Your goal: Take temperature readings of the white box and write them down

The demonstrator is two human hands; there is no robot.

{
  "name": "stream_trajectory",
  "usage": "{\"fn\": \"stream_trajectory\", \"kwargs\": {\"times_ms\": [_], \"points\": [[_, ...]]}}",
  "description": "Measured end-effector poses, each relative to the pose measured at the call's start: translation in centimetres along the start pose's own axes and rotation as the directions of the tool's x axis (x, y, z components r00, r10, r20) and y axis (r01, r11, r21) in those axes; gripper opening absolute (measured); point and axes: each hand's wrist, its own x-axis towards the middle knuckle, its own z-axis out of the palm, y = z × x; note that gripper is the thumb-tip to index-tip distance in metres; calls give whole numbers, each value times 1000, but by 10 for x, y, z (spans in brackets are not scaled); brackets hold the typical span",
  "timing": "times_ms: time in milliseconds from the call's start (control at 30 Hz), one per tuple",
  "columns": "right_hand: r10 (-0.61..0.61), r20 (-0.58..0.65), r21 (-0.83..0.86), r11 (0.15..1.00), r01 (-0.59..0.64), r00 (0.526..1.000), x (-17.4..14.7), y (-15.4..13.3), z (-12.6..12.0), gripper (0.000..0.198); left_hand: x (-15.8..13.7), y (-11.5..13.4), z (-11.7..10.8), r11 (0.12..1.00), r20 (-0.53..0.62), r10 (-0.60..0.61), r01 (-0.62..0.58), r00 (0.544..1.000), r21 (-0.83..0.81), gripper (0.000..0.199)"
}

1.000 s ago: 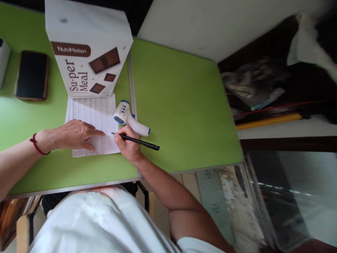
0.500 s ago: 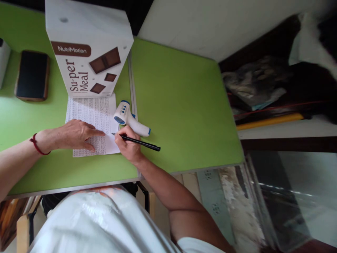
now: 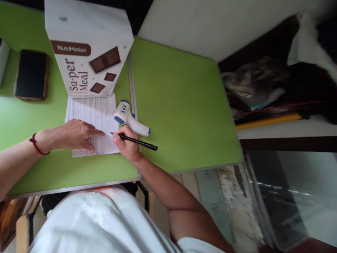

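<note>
A sheet of paper (image 3: 89, 112) covered in rows of small writing lies on the green table, its far edge against a white carton. My left hand (image 3: 76, 134) rests on the sheet with the index finger stretched out along the writing and the thumb apart. Pinched in my right hand (image 3: 128, 144) is a black pen (image 3: 139, 142), its tip at the sheet's right part, just right of my left fingertip. A white and blue infrared thermometer (image 3: 131, 118) lies just beyond my right hand, by the paper's right edge.
The white NutriMotion carton (image 3: 89, 38) stands behind the paper. A black device with a brown edge (image 3: 31, 75) lies at the left. The green table (image 3: 181, 105) extends right to a shelf with a crumpled plastic bag (image 3: 255, 80) and a yellow bar (image 3: 268, 121).
My right hand and the pen have shifted slightly to the left, bringing the tip a little closer to my left fingertip. My left hand stays in place.
</note>
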Motion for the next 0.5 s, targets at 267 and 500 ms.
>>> {"fn": "stream_trajectory", "kwargs": {"times_ms": [267,500], "points": [[-52,-48,34,998,54,998,1,0,-2,15,0,-1,0,1000,32,-16,16,999,7,60],[-220,-160,-141,970,199,962,3,-6,-16,11,-1,-5,1,994,-28,37,-40,999,-105,49]]}}
